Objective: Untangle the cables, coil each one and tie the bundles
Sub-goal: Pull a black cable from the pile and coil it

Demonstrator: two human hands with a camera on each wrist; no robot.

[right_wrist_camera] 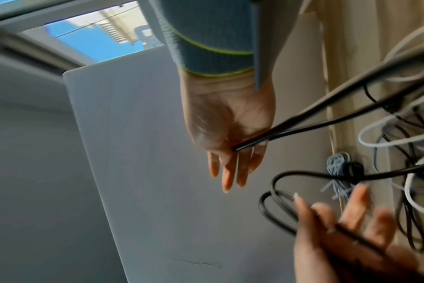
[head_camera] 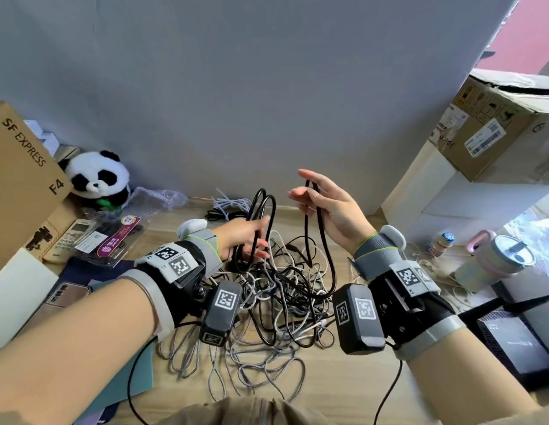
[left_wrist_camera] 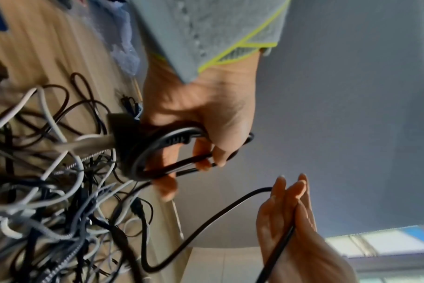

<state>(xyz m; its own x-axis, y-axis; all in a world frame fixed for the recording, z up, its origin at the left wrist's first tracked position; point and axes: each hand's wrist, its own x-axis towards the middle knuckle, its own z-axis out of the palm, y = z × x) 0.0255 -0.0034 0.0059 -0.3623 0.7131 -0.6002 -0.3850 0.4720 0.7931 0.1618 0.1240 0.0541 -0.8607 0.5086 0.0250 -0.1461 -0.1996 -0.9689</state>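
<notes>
Both hands up over the middle of the counter (head_camera: 353, 391), a thick black cable (head_camera: 324, 240) strung between them. Left hand (head_camera: 242, 237) wrapped around a couple of finished loops of that cable, thumb pressed across the strands in the left wrist view, the loops standing up out of the fist toward the far edge. Right hand (head_camera: 331, 207) raised higher, fingers (head_camera: 310, 174) nearly straight and spread, a narrow bend of the same black cable caught between thumb and the base of the fingers, both strands dropping down from there. Down below, sagging in a long U and running straight into the tangled pile (head_camera: 276, 308): white, grey braided and thin black leads heaped together mid-counter, grey braided loops trailing toward the near edge. Still knotted, none of that pile coiled.

At the far edge, against the grey backdrop, a small white bundle (head_camera: 233, 204) beside a small black one, exact tie impossible to make out. Left side: stuffed panda (head_camera: 98, 176) in the far-left corner next to a cardboard box (head_camera: 18, 179) marked SF EXPRESS, a clear plastic packet (head_camera: 113, 240) and a remote (head_camera: 74, 237) just in front. Right edge: tumbler (head_camera: 497, 262) with a lid, a small bottle (head_camera: 442, 243) beside it, another cardboard box (head_camera: 500, 127) stacked high above.
</notes>
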